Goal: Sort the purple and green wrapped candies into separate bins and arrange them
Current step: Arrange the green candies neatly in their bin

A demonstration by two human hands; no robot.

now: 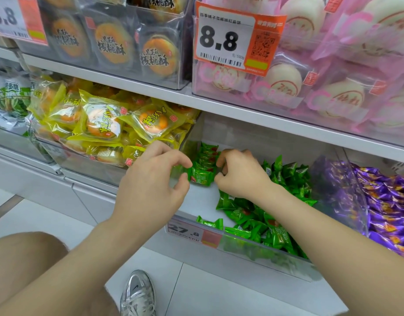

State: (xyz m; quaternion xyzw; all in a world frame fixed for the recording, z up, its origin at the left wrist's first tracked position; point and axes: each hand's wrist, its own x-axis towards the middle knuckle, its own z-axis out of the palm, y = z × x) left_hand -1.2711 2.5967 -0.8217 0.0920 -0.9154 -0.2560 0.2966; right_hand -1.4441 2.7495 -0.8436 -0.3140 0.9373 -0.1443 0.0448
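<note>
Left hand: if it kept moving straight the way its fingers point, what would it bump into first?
The green candy, whose near end its fingertips seem to pinch. The left hand points right, and just past that candy is the right hand, at its other end.

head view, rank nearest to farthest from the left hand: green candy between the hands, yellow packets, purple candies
1. green candy, pinched by the left hand.
2. yellow packets, in the bin just behind it, to the left.
3. purple candies, in the far-right bin.
</note>
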